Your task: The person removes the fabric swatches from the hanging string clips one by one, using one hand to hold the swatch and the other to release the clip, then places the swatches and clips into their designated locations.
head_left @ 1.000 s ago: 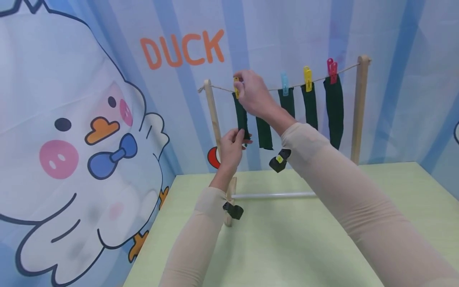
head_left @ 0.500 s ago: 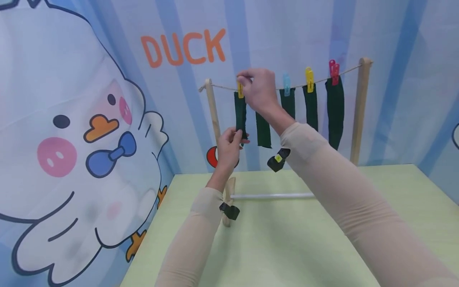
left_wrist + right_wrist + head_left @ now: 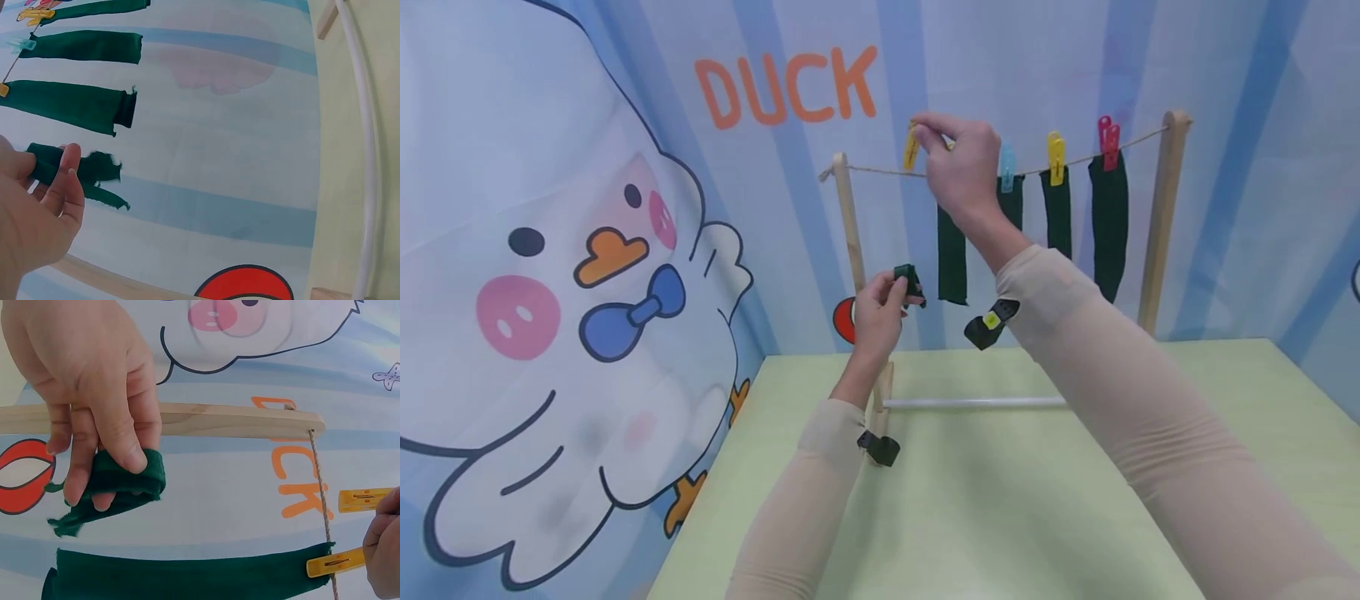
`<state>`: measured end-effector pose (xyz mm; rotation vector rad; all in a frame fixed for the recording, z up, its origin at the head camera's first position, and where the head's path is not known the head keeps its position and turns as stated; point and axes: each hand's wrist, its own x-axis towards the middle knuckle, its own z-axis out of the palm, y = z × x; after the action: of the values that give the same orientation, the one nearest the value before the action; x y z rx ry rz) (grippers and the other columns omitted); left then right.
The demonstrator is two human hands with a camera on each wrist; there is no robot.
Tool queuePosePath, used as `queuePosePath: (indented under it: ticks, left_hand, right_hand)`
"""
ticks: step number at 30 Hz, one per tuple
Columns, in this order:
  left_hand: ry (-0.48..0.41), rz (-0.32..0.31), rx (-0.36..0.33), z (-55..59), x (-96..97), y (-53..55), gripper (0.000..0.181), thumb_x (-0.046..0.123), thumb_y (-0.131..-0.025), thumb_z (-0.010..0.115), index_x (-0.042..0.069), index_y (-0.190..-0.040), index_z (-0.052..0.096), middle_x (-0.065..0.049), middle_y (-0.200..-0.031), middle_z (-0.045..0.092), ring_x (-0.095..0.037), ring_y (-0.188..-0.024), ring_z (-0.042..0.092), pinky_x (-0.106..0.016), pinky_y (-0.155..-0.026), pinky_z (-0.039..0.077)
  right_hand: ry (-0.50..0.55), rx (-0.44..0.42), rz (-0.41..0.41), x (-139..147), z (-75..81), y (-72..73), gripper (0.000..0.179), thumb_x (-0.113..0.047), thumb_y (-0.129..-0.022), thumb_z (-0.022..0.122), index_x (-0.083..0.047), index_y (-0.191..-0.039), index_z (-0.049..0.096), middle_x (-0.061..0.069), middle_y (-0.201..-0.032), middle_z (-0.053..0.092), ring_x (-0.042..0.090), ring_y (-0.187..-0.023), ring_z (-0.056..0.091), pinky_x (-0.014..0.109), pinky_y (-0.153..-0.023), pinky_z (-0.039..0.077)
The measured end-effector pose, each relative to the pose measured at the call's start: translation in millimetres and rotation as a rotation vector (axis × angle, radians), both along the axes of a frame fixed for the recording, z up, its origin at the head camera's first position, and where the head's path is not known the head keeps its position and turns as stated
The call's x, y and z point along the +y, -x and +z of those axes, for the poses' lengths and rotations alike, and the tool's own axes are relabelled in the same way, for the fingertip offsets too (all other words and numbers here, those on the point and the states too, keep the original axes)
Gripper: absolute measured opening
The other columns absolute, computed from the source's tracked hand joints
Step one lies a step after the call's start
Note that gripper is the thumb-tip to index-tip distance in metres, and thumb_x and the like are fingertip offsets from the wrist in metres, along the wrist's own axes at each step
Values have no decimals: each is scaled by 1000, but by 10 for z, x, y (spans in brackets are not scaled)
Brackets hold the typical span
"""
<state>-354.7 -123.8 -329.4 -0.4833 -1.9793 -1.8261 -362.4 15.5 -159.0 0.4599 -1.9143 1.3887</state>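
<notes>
My left hand (image 3: 878, 321) pinches a strip of dark green cloth (image 3: 907, 275) below the string. The strip droops over the fingers, its frayed ends hanging in the left wrist view. Above the string (image 3: 872, 171), my right hand (image 3: 962, 171) pinches a yellow clothespin (image 3: 911, 148), which clips nothing. In the right wrist view, another yellow clothespin (image 3: 322, 565) stays on the string close to that hand, clipping a second green strip (image 3: 175, 575). Farther right hang more green strips under a light blue clothespin (image 3: 1007, 168), a yellow one and red ones (image 3: 1110, 147).
Wooden posts (image 3: 1165, 225) at both ends carry the string, with a white bar (image 3: 977, 402) joining them low down. The rack stands on a pale green table (image 3: 1000, 517). Behind it is a blue backdrop (image 3: 805, 208) with a printed duck.
My right hand has lifted the yellow clothespin up off the string. The leftmost green strip has come down from the string and now droops over my left fingers.
</notes>
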Motion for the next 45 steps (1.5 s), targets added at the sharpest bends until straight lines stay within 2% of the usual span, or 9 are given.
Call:
queuePosePath:
  ticks: [4,9,12,16,23,30,36,41,45]
  left_hand:
    - [-14,-17,12,0,17,-45,24,17,-105,53,-1,-115,64,-20,-103,69,-30,-90,69,-26,-69,49]
    - [-26,-50,22,-11,25,-134,25,16,-105,53,-5,-115,63,-25,-105,68,-41,-94,67,-25,-69,49]
    - [-33,-56,25,-30,23,-178,26,16,-105,53,-6,-115,63,-26,-106,68,-43,-95,67,-25,-69,49]
    - [-48,-44,10,-59,36,-218,24,16,-105,54,-3,-114,64,-22,-105,69,-37,-94,69,-26,-70,50]
    - [-46,-35,-22,-111,91,-302,22,19,-105,54,3,-116,64,-12,-105,71,-23,-91,71,-28,-72,51]
    - [-74,-58,-64,-267,125,-369,22,19,-105,55,3,-117,65,-12,-105,71,-21,-91,72,-26,-70,50]
    - [-77,-50,-110,-330,107,-386,23,20,-105,55,3,-118,64,-12,-107,72,-20,-92,72,-26,-72,51]
    - [-77,-47,-195,-462,151,-442,23,20,-105,55,5,-119,64,-11,-107,72,-19,-94,72,-31,-76,52]
    - [-68,-46,-251,-603,174,-504,23,20,-104,55,4,-120,63,-13,-108,72,-19,-95,73,-32,-77,52]
  right_hand:
    - [34,-11,51,73,10,-36,29,-22,-102,58,-16,-127,70,-5,-129,67,6,-99,64,23,-59,40]
    - [23,6,134,211,-62,-103,32,-18,-103,57,-14,-133,66,-3,-136,61,4,-115,61,20,-78,49]
    - [-17,24,148,289,-135,-165,33,-18,-104,54,-13,-136,63,-1,-134,61,11,-103,66,21,-75,50]
    - [-84,54,162,384,-201,-273,35,-19,-106,50,-10,-139,58,3,-131,60,20,-89,62,23,-77,51]
    - [-187,94,133,605,-362,-482,36,-18,-107,48,-5,-140,54,9,-126,59,17,-100,56,23,-86,48]
    - [-282,44,71,981,-721,-621,36,-17,-106,50,0,-138,55,14,-122,60,22,-107,56,34,-93,51]
    - [-292,-15,20,1268,-1004,-699,35,-17,-106,51,-1,-137,56,13,-116,60,23,-99,58,15,-83,47]
    - [-306,-94,18,1531,-1434,-811,35,-15,-106,49,2,-136,56,15,-111,61,25,-91,57,13,-73,45]
    - [-340,-172,5,1786,-1833,-962,36,-15,-107,47,6,-136,55,16,-110,61,27,-94,56,21,-75,46]
